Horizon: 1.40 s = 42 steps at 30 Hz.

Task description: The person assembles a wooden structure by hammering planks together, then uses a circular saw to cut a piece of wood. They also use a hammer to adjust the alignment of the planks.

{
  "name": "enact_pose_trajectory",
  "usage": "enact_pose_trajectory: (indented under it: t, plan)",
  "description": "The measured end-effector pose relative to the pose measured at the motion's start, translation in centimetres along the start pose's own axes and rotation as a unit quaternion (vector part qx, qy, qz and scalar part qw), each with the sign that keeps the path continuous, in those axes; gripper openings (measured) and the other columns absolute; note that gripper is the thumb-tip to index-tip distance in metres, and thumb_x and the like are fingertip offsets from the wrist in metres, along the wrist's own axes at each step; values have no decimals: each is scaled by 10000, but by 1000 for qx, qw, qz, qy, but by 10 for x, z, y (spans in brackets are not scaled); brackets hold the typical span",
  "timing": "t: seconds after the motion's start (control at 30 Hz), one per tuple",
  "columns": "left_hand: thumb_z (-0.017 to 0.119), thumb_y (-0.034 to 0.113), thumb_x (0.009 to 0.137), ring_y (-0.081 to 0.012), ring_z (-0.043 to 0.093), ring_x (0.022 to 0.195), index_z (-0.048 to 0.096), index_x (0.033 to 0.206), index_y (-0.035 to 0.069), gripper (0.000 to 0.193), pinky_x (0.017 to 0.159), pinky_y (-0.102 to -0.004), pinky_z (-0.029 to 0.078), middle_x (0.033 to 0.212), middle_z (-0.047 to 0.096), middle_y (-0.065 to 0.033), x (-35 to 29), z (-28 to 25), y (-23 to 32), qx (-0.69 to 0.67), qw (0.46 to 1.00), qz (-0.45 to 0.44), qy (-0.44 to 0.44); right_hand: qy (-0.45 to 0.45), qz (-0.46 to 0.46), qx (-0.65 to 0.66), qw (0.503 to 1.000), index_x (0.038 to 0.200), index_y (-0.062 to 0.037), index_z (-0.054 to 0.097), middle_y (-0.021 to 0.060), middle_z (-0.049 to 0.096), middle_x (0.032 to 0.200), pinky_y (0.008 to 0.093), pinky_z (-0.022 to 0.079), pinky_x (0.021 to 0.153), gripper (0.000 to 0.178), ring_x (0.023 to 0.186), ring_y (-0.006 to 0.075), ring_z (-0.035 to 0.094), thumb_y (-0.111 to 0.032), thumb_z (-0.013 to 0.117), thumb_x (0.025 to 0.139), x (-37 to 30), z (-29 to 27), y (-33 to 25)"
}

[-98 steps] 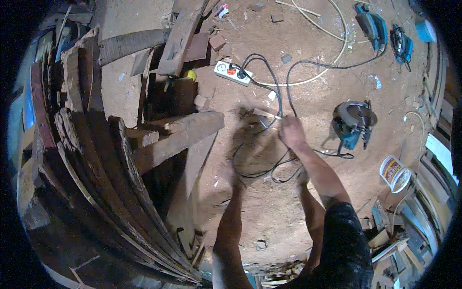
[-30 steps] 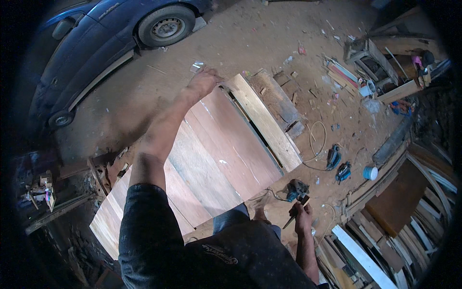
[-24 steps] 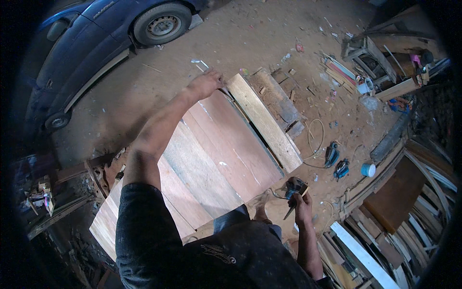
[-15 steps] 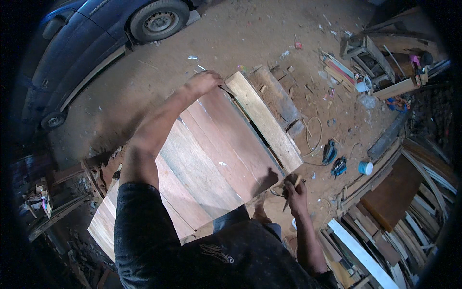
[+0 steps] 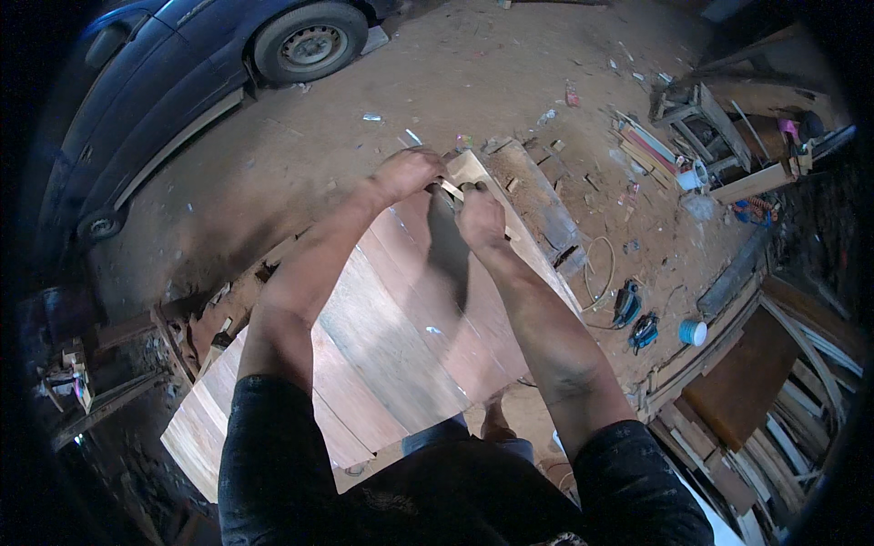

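A wide panel of pale and reddish wooden boards (image 5: 382, 300) lies in front of me, with a lighter plank (image 5: 546, 259) along its right side. At the panel's far corner my left hand (image 5: 411, 173) is closed, its fingertips beside a short pale strip (image 5: 452, 189) that looks wooden. What the left fingers hold is hidden. My right hand (image 5: 481, 218) is closed on the strip's other end, over the seam between panel and plank. The shadow of my right hand and forearm falls across the boards.
A blue car (image 5: 173, 100) stands at the far left. Two blue-black power tools (image 5: 635, 314) and a blue-white tub (image 5: 692, 332) lie right of the panel. Scrap lumber (image 5: 765, 428) is piled at the near right, and a wooden stool frame (image 5: 706, 127) stands at the far right.
My right hand has moved from the panel's near right corner to its far corner, close to my left hand. My left hand has stayed near the far corner, shifting slightly right.
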<state>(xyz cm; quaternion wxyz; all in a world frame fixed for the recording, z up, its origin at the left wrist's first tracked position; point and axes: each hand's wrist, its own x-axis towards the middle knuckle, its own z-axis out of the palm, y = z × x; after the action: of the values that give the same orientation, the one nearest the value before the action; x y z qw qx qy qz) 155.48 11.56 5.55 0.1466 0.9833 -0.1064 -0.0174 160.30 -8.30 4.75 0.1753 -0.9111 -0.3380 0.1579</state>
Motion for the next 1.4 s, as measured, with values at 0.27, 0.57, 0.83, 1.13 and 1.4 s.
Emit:
enact_pose_trajectory:
  t: [0.27,0.57,0.83,1.13,1.4]
  plan:
    - [743,126,884,-294,646,1045,230,1523,87,821,880,-369,570,1286,562,-207,-9,52,-14,-619,652,-322,297,34,-28,26,999,1096,-32,670,220,653,1051,494,524,856,286,973,415,646,-165,687,843,-1,12,7]
    - [722,109,897,-284,616,1109,104,1544,154,896,869,-392,608,1308,524,-188,-9,46,-27,-691,571,-361,256,108,-1,243,964,1108,-15,686,209,655,1002,425,506,806,290,906,372,644,-205,696,890,-67,-25,35]
    - [666,57,924,-279,641,1073,175,1508,101,764,813,-372,628,1199,572,-168,-3,60,-35,-694,575,-385,200,117,230,372,892,1081,34,691,97,672,939,310,484,742,249,839,176,616,-163,705,928,-249,-57,123]
    - [675,106,933,-303,635,1065,-8,1543,128,916,925,-420,588,1248,566,-181,-4,85,-57,-700,581,-364,199,106,391,399,823,1000,-31,676,-6,579,669,233,396,475,231,553,73,543,-261,665,975,-358,-72,162]
    - [660,70,935,-262,598,1083,119,1525,151,805,905,-442,582,1197,587,-148,2,78,-51,-683,601,-374,180,182,452,440,754,1016,-44,659,2,572,668,240,427,502,257,567,75,532,-296,673,966,-385,-72,178]
